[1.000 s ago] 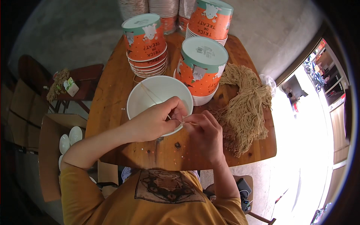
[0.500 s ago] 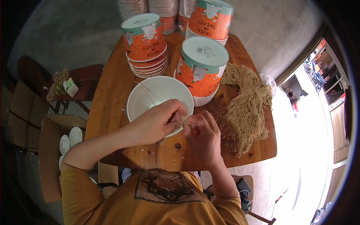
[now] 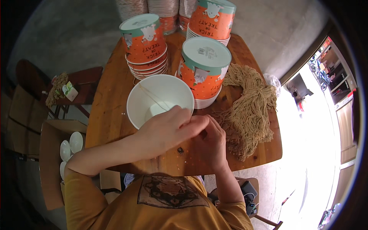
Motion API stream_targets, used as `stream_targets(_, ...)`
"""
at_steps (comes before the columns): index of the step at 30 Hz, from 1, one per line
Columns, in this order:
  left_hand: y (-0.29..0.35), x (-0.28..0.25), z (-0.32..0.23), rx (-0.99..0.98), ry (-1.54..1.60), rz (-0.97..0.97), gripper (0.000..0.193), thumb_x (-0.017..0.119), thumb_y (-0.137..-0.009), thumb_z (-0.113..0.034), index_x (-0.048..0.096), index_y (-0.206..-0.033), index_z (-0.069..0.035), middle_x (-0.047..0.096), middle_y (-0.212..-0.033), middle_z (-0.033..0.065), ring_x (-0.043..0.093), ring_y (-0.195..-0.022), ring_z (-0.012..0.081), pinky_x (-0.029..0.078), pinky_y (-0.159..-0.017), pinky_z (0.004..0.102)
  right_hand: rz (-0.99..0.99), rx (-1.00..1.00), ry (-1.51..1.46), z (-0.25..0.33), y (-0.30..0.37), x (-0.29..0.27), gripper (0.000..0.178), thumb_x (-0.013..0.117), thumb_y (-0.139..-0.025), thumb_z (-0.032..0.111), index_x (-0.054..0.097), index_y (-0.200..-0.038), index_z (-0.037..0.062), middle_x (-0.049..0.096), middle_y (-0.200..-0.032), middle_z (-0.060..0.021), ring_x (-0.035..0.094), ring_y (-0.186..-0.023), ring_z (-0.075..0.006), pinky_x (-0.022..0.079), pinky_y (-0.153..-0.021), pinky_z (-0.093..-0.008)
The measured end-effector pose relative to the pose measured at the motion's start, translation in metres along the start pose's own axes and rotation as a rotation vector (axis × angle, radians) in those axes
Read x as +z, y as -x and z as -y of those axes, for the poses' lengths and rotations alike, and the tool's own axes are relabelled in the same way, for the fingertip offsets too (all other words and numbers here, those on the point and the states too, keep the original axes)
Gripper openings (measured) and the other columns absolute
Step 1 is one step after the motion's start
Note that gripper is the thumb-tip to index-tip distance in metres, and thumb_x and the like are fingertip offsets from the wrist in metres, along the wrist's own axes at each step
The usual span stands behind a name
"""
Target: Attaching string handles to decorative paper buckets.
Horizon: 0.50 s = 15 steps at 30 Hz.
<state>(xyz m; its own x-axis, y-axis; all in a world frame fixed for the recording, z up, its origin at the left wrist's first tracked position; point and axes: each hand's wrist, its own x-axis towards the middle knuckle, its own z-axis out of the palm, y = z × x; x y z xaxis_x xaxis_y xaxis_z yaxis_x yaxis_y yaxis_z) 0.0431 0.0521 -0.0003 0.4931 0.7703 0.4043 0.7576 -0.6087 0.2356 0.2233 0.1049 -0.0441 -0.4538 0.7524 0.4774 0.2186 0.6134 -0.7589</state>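
A paper bucket, white inside, stands upright on the wooden table, its opening toward me. A thin tan string slants across its inside and goes behind my left hand. My left hand is closed in a pinch at the bucket's near right rim, its back covering part of the rim. My right hand is closed too, its fingertips meeting those of the left. The bit of string between the fingers is mostly hidden now; half a second ago it showed in both pinches.
Upside-down stacks of orange and green printed buckets stand close behind, at left, middle and back right. A bundle of tan strings lies at right. Left of the table, a cardboard box holds white round containers.
My left hand has turned and moved right, its fingers now over the right hand's fingertips, hiding the string there. The view has shifted slightly.
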Motion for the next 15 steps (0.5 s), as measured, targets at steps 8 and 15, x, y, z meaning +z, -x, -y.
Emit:
stream_targets(8, -0.002, -0.005, 0.013, -0.351, 0.641, -0.044, 0.049, 0.062, -0.087, 0.005, 0.049, -0.133, -0.009, 0.05, -0.101, 0.0082, 0.055, -0.092, 0.0192, 0.048, -0.078, 0.0316, 0.012, 0.184, -0.218, 0.002, 0.0, 0.003, 0.007, 0.068, -0.085, 0.001, 0.063, -0.089, 0.0026, 0.063, -0.079, -0.0059, 0.057, -0.066, -0.0134, 0.048, -0.062, -0.0268)
stream_targets(15, 0.0, -0.008, 0.019, -0.377, 0.569, 0.061, 0.014, 0.065, -0.088, -0.001, 0.06, -0.101, -0.004, 0.05, -0.102, 0.0073, 0.056, -0.087, 0.0192, 0.047, -0.074, 0.0314, -0.057, -0.071, -0.05, -0.001, 0.001, 0.008, 0.015, 0.071, -0.082, 0.001, 0.06, -0.09, 0.0071, 0.061, -0.077, -0.004, 0.055, -0.061, -0.0177, 0.047, -0.056, -0.0306)
